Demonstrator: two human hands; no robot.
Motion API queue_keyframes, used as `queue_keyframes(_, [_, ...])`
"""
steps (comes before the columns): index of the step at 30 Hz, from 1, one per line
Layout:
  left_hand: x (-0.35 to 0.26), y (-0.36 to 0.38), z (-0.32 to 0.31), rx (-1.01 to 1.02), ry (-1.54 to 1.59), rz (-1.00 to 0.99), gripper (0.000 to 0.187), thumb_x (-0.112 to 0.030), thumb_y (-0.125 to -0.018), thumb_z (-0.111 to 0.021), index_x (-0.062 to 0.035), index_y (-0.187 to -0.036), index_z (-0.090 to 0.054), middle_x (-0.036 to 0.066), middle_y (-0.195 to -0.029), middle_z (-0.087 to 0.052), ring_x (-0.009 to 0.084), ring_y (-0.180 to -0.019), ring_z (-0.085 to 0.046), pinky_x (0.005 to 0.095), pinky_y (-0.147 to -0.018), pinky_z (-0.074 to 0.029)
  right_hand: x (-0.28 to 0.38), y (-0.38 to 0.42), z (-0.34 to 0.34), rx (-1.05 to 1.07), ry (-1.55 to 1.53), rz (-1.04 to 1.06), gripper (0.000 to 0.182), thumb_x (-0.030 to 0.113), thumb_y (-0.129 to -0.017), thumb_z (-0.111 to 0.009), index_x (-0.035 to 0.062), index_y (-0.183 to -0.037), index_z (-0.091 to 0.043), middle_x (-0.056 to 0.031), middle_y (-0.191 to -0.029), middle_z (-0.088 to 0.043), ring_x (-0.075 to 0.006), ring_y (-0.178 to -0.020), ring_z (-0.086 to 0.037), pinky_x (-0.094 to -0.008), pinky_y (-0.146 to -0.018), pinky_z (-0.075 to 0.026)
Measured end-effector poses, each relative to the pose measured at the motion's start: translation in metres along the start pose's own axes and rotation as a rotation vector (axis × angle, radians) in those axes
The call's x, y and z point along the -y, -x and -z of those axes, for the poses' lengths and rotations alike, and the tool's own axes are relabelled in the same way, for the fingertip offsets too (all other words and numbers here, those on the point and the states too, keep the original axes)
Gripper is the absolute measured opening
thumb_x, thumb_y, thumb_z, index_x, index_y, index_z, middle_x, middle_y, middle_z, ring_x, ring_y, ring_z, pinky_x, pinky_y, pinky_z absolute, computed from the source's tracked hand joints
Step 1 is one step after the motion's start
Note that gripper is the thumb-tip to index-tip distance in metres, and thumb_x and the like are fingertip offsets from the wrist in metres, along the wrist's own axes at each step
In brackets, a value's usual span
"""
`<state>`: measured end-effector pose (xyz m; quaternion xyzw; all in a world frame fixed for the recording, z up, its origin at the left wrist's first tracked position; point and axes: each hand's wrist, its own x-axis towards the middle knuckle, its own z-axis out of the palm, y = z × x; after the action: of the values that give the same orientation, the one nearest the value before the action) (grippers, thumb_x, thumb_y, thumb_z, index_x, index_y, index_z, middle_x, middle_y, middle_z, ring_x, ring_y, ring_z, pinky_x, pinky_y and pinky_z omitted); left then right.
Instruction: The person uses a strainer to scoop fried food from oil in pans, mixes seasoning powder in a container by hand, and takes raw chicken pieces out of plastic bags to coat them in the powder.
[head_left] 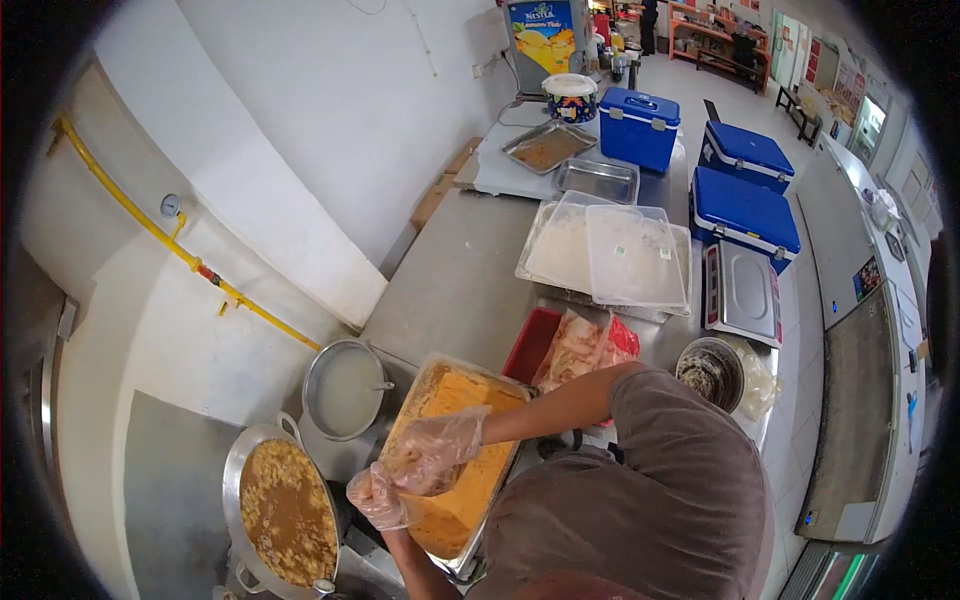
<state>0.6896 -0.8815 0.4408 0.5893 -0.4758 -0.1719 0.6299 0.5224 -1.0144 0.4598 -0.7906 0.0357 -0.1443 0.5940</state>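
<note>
The right hand [435, 458] is over the tray [484, 371] of orange powder [450, 395], the left hand [380, 497] at its edge, probably so spills fall inside; I can't tell whether either grips anything.

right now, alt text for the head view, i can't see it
A right hand and left hand in clear gloves are close together at a tray of orange powder, beside a pot of cloudy liquid and a pan of pale pieces in brown liquid. Blue coolers stand beyond.

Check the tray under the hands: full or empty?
Not empty: orange, powdery-looking material spreads across the tray, showing on both sides of the right hand; depth, I cannot tell.
</note>
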Motion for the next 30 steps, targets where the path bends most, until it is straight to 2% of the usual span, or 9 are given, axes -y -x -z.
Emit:
queue_keyframes(4, [0.009, -0.009, 0.014, -0.027, -0.213, -0.352, 0.039, -0.022, -0.097, -0.064, -0.0044, -0.065, -0.05, 0.002, -0.061, -0.044, 0.0138, -0.059, -0.045, 0.0351, -0.053, -0.033, -0.012, -0.01, 0.001, -0.087, -0.542, -0.199, 0.052, 0.051, -0.098, -0.058, 0.0007, -0.085, -0.063, -0.008, -0.078, -0.06, -0.0153, -0.076, -0.053, -0.038, -0.072, -0.046])
queue_keyframes(9, [-0.054, -0.014, 0.019, -0.136, 0.565, 0.776, 0.031, -0.026, -0.096, -0.068, -0.0035, -0.076, -0.06, 0.002, -0.07, -0.055, 0.0127, -0.068, -0.054, 0.0334, -0.061, -0.044, -0.011, -0.017, -0.007, -0.034, -0.313, -0.138, 0.046, 0.045, -0.097, -0.061, -0.0012, -0.092, -0.066, -0.0073, -0.087, -0.064, -0.0164, -0.083, -0.055, -0.0391, -0.078, -0.046])
queue_keyframes(13, [-0.021, -0.01, 0.014, 0.109, 0.273, 0.524, 0.033, -0.025, -0.095, -0.071, -0.0056, -0.071, -0.058, 0.0, -0.07, -0.056, 0.0097, -0.065, -0.051, 0.0303, -0.058, -0.041, -0.077, -0.049, -0.042, 0.065, -0.02, 0.216, 0.037, 0.036, -0.091, -0.065, -0.0008, -0.089, -0.069, -0.0088, -0.076, -0.064, -0.0174, -0.074, -0.058, -0.0377, -0.071, -0.049])
queue_keyframes(17, [0.039, 0.001, 0.027, 0.216, 0.058, 0.32, 0.036, -0.025, -0.098, -0.068, -0.0073, -0.07, -0.053, -0.005, -0.073, -0.053, 0.0069, -0.067, -0.045, 0.0276, -0.057, -0.037, -0.038, -0.024, -0.043, -0.068, -0.107, -0.313, 0.031, 0.028, -0.09, -0.069, 0.002, -0.106, -0.071, -0.0104, -0.09, -0.071, -0.0189, -0.083, -0.063, -0.036, -0.08, -0.05])
queue_keyframes(19, [0.063, 0.004, 0.033, 0.136, -0.006, 0.393, 0.025, -0.023, -0.097, -0.068, -0.0054, -0.08, -0.059, -0.005, -0.076, -0.056, 0.0102, -0.069, -0.049, 0.0304, -0.061, -0.04, -0.011, -0.01, -0.046, -0.145, 0.046, -0.2, 0.032, 0.031, -0.089, -0.07, 0.0023, -0.105, -0.072, -0.0112, -0.091, -0.071, -0.0185, -0.084, -0.065, -0.0356, -0.079, -0.051])
queue_keyframes(22, [0.065, 0.0, 0.03, 0.128, -0.684, -0.497, 0.018, -0.021, -0.093, -0.067, -0.0032, -0.092, -0.066, 0.0, -0.075, -0.06, 0.0164, -0.068, -0.056, 0.0345, -0.062, -0.041, 0.004, -0.013, -0.043, -0.286, 0.525, 0.033, 0.032, 0.032, -0.088, -0.072, 0.0027, -0.101, -0.071, -0.0124, -0.089, -0.071, -0.0198, -0.08, -0.065, -0.0375, -0.077, -0.052])
queue_keyframes(23, [0.05, 0.001, 0.021, 0.085, -0.546, -0.379, 0.019, -0.021, -0.092, -0.067, -0.0025, -0.097, -0.066, 0.001, -0.074, -0.061, 0.019, -0.069, -0.057, 0.0359, -0.063, -0.043, 0.005, -0.016, -0.044, -0.341, 0.725, 0.123, 0.031, 0.032, -0.087, -0.073, 0.0028, -0.099, -0.07, -0.0128, -0.088, -0.07, -0.0206, -0.078, -0.065, -0.0386, -0.077, -0.053])
queue_keyframes(26, [0.002, 0.006, -0.019, -0.138, -0.063, -0.015, 0.018, -0.021, -0.091, -0.065, -0.0045, -0.097, -0.061, 0.002, -0.073, -0.055, 0.02, -0.069, -0.056, 0.0357, -0.064, -0.046, 0.008, -0.029, -0.049, -0.543, -0.655, -0.488, 0.044, 0.041, -0.094, -0.069, 0.0004, -0.111, -0.067, -0.0117, -0.097, -0.069, -0.0233, -0.085, -0.066, -0.0387, -0.08, -0.053])
queue_keyframes(30, [-0.01, 0.003, -0.018, -0.428, 0.685, 0.541, 0.029, -0.024, -0.094, -0.064, -0.0136, -0.073, -0.046, -0.003, -0.072, -0.042, 0.0122, -0.067, -0.048, 0.0299, -0.064, -0.045, 0.011, -0.032, -0.051, -0.656, -1.005, -0.503, 0.051, 0.047, -0.091, -0.072, 0.0059, -0.12, -0.061, -0.0084, -0.112, -0.064, -0.0217, -0.097, -0.06, -0.037, -0.083, -0.051])
